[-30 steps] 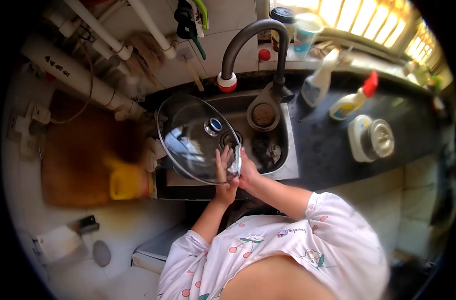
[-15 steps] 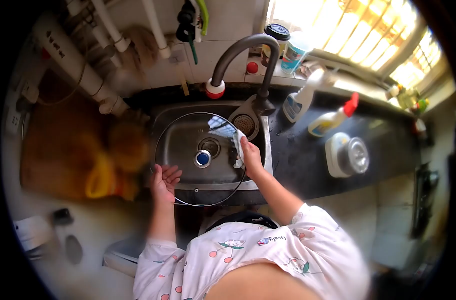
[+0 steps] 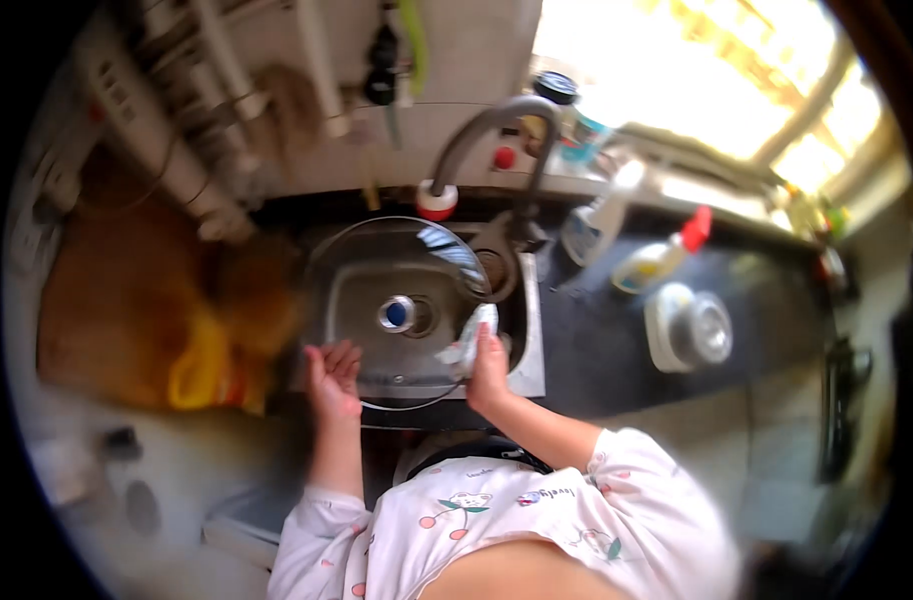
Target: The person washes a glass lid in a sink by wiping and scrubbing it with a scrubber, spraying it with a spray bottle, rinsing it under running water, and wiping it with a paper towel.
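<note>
A round glass lid (image 3: pixel 377 270) with a metal rim and a knob (image 3: pixel 397 314) is held over the steel sink (image 3: pixel 533 372). My left hand (image 3: pixel 334 382) supports its left edge, palm up, with the fingers bent around the rim. On the right, my right hand (image 3: pixel 489 368) grips a crumpled white cloth (image 3: pixel 475 338) against the lid's edge. The sink's drain shows through the glass beside the knob. Above the sink curves a grey faucet (image 3: pixel 492 118) with a red and white tip.
Two spray bottles (image 3: pixel 591 228) (image 3: pixel 667 254) and a white container with a round clear lid (image 3: pixel 712 330) stand on the black counter (image 3: pixel 597 330). Cups (image 3: pixel 583 138) are on the window ledge. A blurred yellow object (image 3: pixel 197 365) lies at the left, near pipes (image 3: pixel 227 65).
The lid has swung from tilted to facing up, and my left hand has moved from its right side to its left edge. Lately my right hand and the cloth have slid down along the rim.
</note>
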{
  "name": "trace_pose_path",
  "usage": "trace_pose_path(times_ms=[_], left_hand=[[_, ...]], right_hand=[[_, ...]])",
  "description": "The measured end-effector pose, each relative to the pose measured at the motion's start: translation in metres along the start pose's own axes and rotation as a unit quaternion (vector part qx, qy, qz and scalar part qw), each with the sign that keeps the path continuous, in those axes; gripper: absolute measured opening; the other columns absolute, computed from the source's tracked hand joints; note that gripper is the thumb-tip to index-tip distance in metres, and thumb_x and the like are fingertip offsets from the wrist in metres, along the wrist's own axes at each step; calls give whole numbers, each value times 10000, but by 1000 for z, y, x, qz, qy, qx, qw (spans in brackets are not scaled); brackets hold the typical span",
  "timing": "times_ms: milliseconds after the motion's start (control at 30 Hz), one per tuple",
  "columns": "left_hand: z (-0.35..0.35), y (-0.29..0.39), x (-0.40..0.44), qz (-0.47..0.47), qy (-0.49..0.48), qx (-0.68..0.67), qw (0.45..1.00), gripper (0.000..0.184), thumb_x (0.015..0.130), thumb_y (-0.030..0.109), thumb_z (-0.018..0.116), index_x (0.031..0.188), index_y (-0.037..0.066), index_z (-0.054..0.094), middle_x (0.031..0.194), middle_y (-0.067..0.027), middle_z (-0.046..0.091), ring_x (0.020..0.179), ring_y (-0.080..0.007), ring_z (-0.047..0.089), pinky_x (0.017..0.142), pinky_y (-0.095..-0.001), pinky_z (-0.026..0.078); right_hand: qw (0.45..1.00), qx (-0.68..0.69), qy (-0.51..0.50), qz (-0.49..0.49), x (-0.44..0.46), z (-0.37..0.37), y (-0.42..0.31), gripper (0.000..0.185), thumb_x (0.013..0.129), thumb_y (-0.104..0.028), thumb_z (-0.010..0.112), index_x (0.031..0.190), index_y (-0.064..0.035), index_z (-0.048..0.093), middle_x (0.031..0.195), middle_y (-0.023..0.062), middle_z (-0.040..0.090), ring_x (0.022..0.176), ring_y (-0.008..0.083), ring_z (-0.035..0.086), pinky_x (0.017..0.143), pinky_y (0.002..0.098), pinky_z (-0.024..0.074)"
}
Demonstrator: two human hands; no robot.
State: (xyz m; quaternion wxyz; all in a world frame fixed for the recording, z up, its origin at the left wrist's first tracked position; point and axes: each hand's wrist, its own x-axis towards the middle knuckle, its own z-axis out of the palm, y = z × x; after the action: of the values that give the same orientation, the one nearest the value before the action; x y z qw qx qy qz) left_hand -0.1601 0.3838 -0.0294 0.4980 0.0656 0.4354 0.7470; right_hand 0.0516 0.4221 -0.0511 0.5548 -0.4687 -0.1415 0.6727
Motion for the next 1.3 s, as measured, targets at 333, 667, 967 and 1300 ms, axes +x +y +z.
trace_pose_path(times_ms=[333, 667, 967, 1300], left_hand=[[-51, -28, 20, -204, -259, -107, 938, 474, 846, 491, 510, 1105, 94, 508, 1069, -94, 583, 944, -212, 576, 760, -337, 463], [34, 60, -18, -295, -103, -20, 950, 950, 723, 646, 553, 1380, 74, 175, 1389, -305, 143, 1284, -477, 162, 996, -620, 182], [-15, 29, -8, -266, -200, -90, 939, 590, 848, 444, 515, 1316, 132, 338, 1387, -276, 198, 1279, -477, 194, 978, -635, 253], [-4, 24, -8, -227, -270, -74, 933, 666, 824, 505, 519, 1388, 316, 221, 1406, -182, 252, 1255, -410, 298, 947, -609, 299]], right_hand=[[965, -108, -207, -123, -26, 27, -39, 274, 886, -271, 563, 982, -15, 579, 870, 64, 648, 745, 112, 600, 661, 239, 469], [532, -497, -392, -562, -21, 6, -59, 238, 620, -193, 685, 817, -78, 616, 705, 37, 597, 625, 199, 588, 559, 307, 472], [461, -438, -486, -599, -28, 10, -57, 231, 673, -264, 665, 818, -91, 619, 762, 39, 623, 662, 189, 604, 594, 297, 485], [717, -564, -79, -401, 10, 49, -60, 701, 764, -205, 657, 1311, 16, 279, 1325, 264, 299, 1214, 404, 320, 985, 418, 306]])
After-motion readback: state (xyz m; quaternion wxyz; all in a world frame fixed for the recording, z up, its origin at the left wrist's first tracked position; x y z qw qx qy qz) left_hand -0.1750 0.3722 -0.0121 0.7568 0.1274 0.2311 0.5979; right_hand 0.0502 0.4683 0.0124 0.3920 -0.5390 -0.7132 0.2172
